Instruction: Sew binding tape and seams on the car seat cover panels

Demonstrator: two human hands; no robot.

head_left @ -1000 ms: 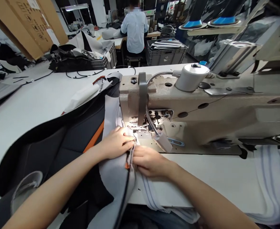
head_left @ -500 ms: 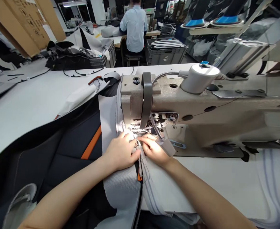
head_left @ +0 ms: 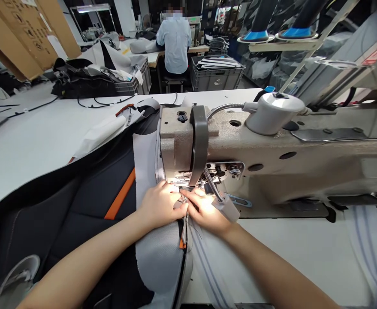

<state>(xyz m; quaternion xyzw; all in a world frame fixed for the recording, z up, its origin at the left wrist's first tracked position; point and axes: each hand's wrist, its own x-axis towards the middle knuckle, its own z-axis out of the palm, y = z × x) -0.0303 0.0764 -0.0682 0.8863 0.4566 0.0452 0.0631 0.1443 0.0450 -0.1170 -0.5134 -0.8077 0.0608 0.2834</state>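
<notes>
Worktop (head_left: pixel 30 148) extends left of the dark cover (head_left: pixel 88 197): sliding room, I judge. Sewing machine (head_left: pixel 272 148) limits travel rightward. My left hand (head_left: pixel 161 206) pinches, my right hand (head_left: pixel 209 212) touches (grip unclear), the seam edge (head_left: pixel 185 229) just before the machine's lit underside. Judgement: keep layers flush, fingertips back.
</notes>
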